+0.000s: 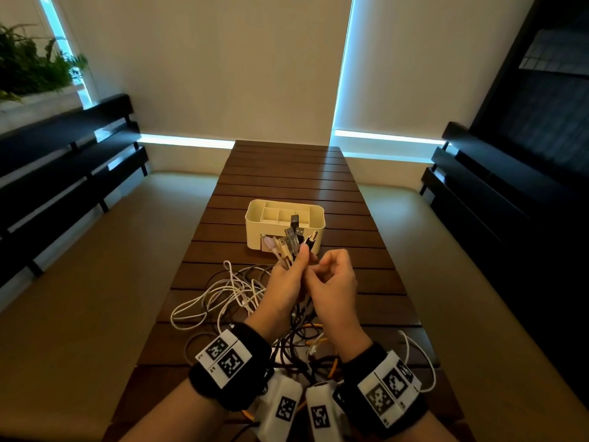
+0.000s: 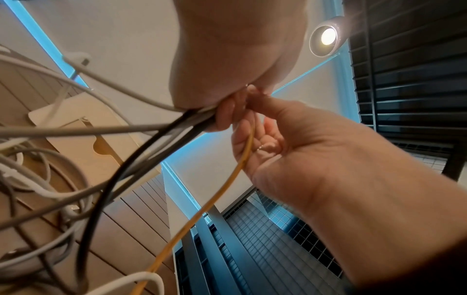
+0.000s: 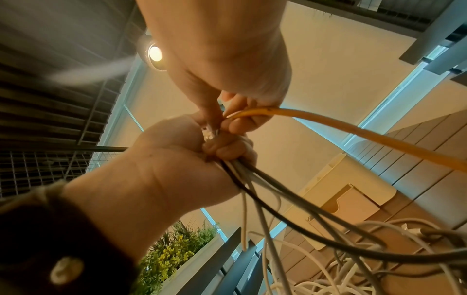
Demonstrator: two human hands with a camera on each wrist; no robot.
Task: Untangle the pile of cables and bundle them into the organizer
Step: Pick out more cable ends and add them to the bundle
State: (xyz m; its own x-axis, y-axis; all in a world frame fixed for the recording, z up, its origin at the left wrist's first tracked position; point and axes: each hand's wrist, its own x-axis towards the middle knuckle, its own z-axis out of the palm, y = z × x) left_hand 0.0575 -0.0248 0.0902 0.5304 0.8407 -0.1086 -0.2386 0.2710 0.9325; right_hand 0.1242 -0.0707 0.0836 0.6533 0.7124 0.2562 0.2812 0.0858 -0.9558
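The organizer (image 1: pixel 283 229) is cream, standing on a dark brown slatted tabletop (image 1: pixel 287 173). The cables (image 1: pixel 223 295) lying there are mostly white, mixed with black and grey ones, and one orange cable (image 2: pixel 220 195) runs among them. The wrist bands (image 1: pixel 229 368) are black and carry white tags printed with black square-block patterns.

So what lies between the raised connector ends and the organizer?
Nothing on the wooden table; head view shows connector ends overlapping the cream organizer, left hand gripping them.
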